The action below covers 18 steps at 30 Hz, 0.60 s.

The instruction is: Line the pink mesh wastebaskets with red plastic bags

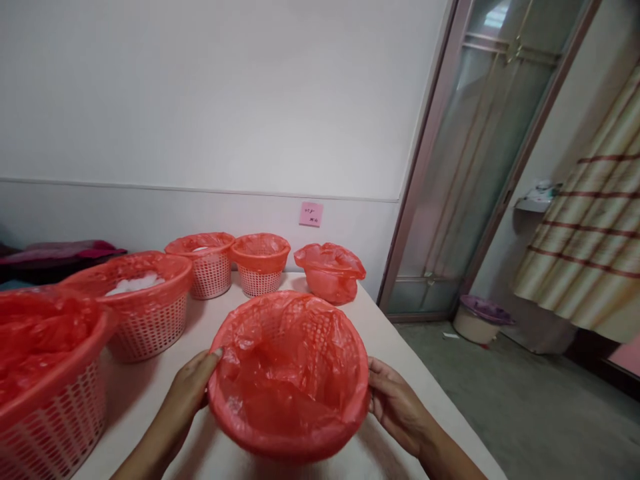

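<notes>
Holding one red bag-lined basket [290, 373], my left hand [193, 379] and right hand [397, 403] gripped its sides; beyond my fingers stood a lattice basket [261, 263].

The head-worn camera looks forward and down across the white table [200, 327], facing the white wall [225, 93] at 12 o'clock. A bag-lined basket [287, 445] sits close to it, towards 6 o'clock, with the left hand [195, 377] entering from 7 and the right hand [397, 405] from 5; a glass door [490, 167] stands farther off at 2.
</notes>
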### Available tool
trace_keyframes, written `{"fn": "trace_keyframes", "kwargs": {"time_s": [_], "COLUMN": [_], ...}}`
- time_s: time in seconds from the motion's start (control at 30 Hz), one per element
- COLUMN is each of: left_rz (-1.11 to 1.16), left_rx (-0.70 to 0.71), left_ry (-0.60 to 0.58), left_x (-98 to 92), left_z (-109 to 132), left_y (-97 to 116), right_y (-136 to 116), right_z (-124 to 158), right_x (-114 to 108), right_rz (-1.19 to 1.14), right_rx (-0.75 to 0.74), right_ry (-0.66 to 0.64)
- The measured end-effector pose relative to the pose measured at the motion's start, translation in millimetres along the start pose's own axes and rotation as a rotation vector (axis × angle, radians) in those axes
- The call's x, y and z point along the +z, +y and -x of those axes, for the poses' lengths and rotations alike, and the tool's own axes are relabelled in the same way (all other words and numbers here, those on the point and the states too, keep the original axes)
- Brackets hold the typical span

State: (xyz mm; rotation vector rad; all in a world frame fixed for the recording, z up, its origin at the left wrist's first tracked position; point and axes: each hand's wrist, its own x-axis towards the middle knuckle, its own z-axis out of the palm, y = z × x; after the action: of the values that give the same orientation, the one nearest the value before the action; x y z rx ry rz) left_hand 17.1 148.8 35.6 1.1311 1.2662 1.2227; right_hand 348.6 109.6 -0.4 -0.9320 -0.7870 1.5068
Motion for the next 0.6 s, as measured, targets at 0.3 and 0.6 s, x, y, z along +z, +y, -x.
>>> {"fn": "trace_keyframes", "kwargs": {"time_s": [0.3,0.6], "left_rz": [0.266,-0.807], "left_rx": [-0.116,1.241], "left_ry": [0.165,0.031], "left_x": [-17.1,6.7], "left_z": [53,80], "left_y": [-34,-37], "right_y": [10,11], "right_z": [10,64], "right_x": [-24,9], "right_rz": [0.345,1.194], "right_rx": [-0.150,-0.883], "right_ry": [0.397,0.171]}}
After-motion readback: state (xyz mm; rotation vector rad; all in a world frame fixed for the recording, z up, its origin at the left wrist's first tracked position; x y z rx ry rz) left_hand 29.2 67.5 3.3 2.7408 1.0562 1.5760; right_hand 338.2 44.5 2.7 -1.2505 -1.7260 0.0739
